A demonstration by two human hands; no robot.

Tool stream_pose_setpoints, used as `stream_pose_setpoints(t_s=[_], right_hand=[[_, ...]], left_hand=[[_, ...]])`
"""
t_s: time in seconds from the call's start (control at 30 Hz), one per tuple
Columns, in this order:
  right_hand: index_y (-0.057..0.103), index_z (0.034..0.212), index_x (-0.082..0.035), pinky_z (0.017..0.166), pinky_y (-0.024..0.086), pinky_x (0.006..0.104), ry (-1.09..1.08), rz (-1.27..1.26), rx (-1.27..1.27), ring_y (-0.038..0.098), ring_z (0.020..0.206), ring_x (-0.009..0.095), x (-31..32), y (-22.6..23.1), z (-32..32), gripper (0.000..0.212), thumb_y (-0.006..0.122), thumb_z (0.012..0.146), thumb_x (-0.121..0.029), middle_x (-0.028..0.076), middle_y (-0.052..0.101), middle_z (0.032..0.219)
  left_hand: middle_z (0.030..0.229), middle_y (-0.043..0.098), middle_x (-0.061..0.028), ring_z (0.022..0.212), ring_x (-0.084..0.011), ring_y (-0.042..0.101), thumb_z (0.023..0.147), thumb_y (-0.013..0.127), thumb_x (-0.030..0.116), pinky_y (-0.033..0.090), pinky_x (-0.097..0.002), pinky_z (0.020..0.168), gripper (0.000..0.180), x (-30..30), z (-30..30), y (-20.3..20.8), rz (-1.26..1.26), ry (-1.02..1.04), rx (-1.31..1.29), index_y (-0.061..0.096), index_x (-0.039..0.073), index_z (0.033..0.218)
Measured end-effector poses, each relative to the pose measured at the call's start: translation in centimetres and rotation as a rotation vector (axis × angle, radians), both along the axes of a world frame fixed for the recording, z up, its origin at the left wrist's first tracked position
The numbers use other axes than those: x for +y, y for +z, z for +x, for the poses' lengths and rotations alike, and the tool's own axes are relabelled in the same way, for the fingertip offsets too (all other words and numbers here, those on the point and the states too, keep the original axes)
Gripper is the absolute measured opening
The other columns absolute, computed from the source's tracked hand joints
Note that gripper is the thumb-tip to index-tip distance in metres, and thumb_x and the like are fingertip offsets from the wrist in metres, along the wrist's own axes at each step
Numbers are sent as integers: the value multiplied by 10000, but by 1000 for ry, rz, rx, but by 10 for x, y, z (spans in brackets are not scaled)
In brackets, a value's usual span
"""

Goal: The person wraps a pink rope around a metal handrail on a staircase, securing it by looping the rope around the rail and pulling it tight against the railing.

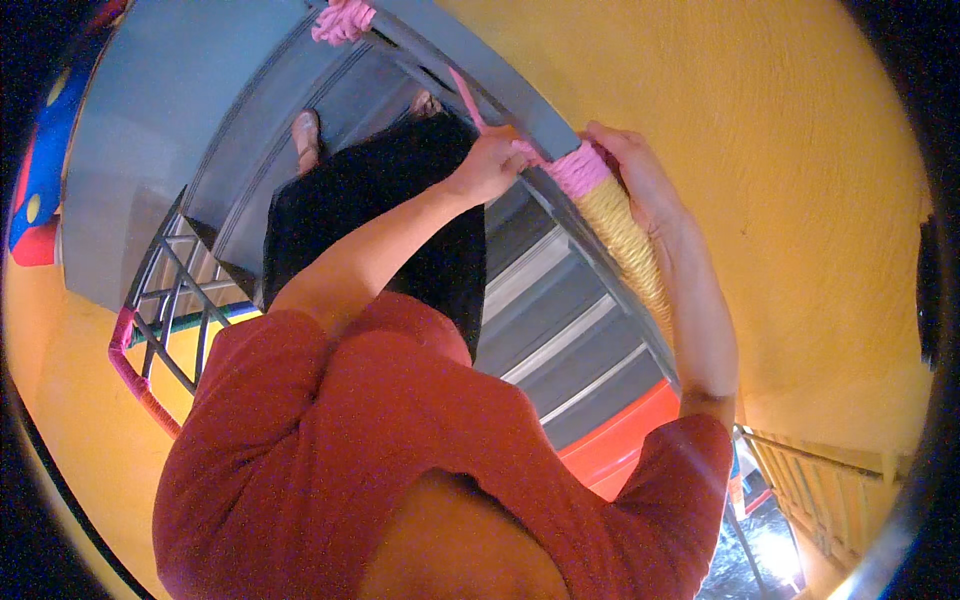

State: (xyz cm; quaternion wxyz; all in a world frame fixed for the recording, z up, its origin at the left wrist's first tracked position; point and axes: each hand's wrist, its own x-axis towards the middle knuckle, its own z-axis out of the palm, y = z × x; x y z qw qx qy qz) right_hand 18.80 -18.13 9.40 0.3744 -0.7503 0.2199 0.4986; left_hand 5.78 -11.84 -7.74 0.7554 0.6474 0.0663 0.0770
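Observation:
A grey handrail (540, 115) runs along the yellow wall, partly wound with yellow cord (625, 235) and, beside it, a band of pink cord (578, 172). My left hand (490, 168) is closed on a loose length of the pink cord just left of that band. One strand of it stretches up and away past the fingers. Curled round the wall side of the wound part is my right hand (640, 175), its fingertips near the pink turns. Some of its fingers are hidden behind the rail. A bunched pink hank of cord (343, 20) lies farther along the rail.
Grey stair treads (560, 320) with pale edges drop away below the rail, ending near a red panel (620, 440). My feet (307, 135) stand on the grey landing. A metal railing with coloured wrapping (125, 360) is at left. The yellow wall (800, 200) rises close at right.

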Motion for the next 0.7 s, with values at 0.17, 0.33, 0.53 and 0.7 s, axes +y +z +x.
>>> stream_pose_setpoints(t_s=[0.17, 0.33, 0.53, 0.7], right_hand=[[613, 958, 17, 605, 557, 333, -24, 13, 522, 653, 661, 217, 1, -34, -5, 238, 517, 910, -195, 137, 666, 824], [619, 961, 24, 595, 557, 318, -72, -24, 573, 655, 649, 210, -10, -52, 7, 219, 521, 899, -162, 137, 671, 808], [653, 901, 51, 584, 535, 292, 123, -72, 214, 647, 633, 179, 6, -50, 8, 162, 558, 842, -67, 131, 678, 790], [670, 842, 47, 560, 511, 300, 232, -105, 46, 631, 609, 171, 6, -47, 6, 136, 590, 771, -37, 110, 671, 750]], left_hand=[[850, 623, -150, 818, -296, 609, 751, 559, -84, 483, -370, 706, 148, 10, -6, -3, -245, 11, -17, 601, 0, 865], [890, 630, -84, 894, -243, 602, 784, 624, 95, 468, -392, 808, 97, -1, 10, -17, -169, 33, -49, 605, 44, 865], [943, 619, -90, 942, -270, 595, 701, 667, -11, 464, -371, 862, 231, 5, 36, -46, 73, 32, -256, 608, 43, 917], [982, 619, -88, 963, -220, 596, 772, 661, 32, 473, -320, 848, 209, 20, 14, -1, -51, 190, -56, 608, 45, 974]])
